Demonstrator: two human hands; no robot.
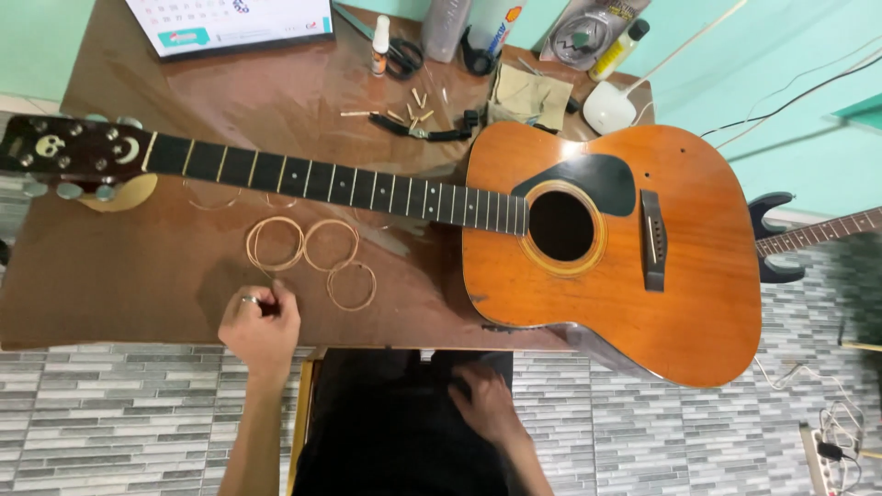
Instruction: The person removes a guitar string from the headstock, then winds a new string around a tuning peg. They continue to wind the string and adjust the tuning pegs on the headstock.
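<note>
The left hand (260,323) pinches a thin wire end by the tabletop's (110,294) near edge, just below three coiled strings (310,257); the right hand (484,401) rests loosely in the lap, holding nothing. The stringless guitar (588,230) lies across the tabletop, so restringing seems underway, calling for uncoiling one string.

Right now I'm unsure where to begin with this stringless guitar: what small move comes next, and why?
Probably lift the coiled string nearest the left hand, since its fingers already pinch at that coil's loose end on the table. The guitar shows no strings, and the right hand rests idle in the lap.
</note>
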